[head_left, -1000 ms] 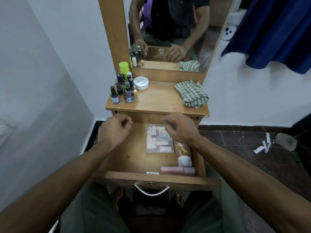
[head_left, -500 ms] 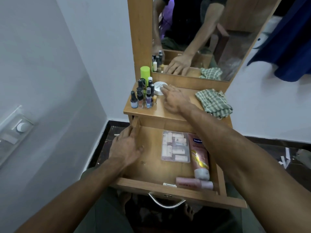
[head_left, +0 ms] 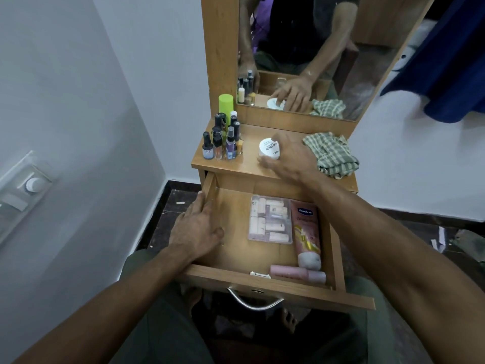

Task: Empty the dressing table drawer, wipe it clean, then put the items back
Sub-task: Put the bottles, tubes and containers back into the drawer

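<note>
White jar [head_left: 269, 149] sits gripped in the right hand [head_left: 290, 160]; the left hand [head_left: 195, 228] rests flat on the drawer [head_left: 236, 206] wall.

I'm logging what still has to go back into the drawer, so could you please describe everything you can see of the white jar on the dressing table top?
The white jar is a small, round, low tub, seemingly plastic, with dark print on its lid including the words "nail polish". Its lid is on. It is tilted, lid facing the camera, over the wooden table top, right of the bottle cluster. The right hand grips it between thumb and fingers.
</note>
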